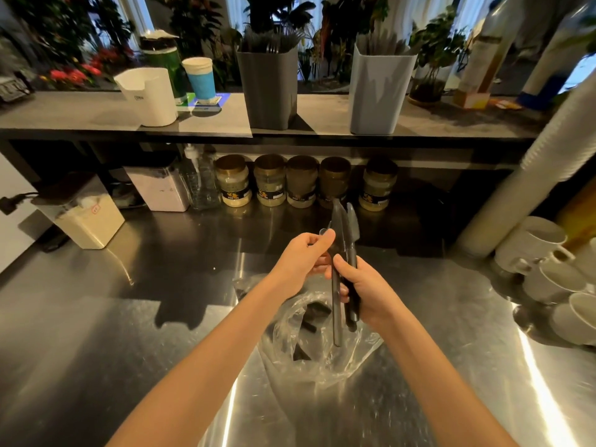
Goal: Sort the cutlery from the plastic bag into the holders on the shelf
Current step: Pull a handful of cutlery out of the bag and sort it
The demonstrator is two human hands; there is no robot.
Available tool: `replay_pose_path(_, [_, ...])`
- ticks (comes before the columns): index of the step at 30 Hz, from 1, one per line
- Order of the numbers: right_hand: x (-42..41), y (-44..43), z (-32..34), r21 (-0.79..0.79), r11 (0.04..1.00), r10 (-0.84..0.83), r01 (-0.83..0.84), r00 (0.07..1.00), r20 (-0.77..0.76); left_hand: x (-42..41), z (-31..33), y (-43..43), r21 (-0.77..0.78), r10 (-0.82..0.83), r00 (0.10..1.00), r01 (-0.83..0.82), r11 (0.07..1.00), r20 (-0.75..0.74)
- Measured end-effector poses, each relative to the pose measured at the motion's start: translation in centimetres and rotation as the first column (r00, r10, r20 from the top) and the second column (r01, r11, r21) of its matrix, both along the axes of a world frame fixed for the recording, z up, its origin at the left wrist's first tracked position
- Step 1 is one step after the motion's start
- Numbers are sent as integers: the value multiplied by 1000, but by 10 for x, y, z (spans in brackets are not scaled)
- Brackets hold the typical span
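Note:
My right hand (364, 291) grips a small bundle of dark plastic knives (343, 227), blades pointing up, above the steel counter. My left hand (303, 256) pinches the same bundle from the left, near the base of the blades. Just below the hands lies a clear plastic bag (319, 346), open, with a few dark pieces still inside. On the shelf stand a dark grey holder (271, 88) filled with forks and a light grey holder (379, 91) filled with dark cutlery whose kind I cannot make out.
A white holder (151, 98) and a blue-banded paper cup (200, 79) sit on the shelf's left. Several jars (269, 183) line up under the shelf. White mugs (548, 266) and a tall stack of cups (529, 175) stand right. A lidded box (84, 217) stands left.

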State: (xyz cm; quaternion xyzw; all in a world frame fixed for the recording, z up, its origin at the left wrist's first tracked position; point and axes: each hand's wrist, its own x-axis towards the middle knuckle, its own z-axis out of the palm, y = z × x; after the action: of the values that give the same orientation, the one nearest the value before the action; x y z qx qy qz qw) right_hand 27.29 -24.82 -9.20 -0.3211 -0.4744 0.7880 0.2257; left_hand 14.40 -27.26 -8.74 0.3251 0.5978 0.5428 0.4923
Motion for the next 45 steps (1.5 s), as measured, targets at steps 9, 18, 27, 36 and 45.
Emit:
replay_pose_path(9, [-9,6,-3,-125,989,-83,77,996,-43,-10,7,2,-24,-31,999,32,999,17])
replay_pose_path(18, [-8,7,-11,-102,980,-170,172,985,29,-6,5,7,-24,100,983,-97,995,155])
replay_pose_path(27, [-25,-2,-10,180,979,-141,99,962,236,-1,-5,12,-58,345,936,-341,938,74])
replay_pose_path(36, [-20,6,-8,180,977,-152,111,960,235,-13,1,7,75,371,918,-383,921,141])
replay_pose_path(45, [-16,20,-5,140,972,-216,188,952,219,-7,3,20,0,381,922,-382,924,73])
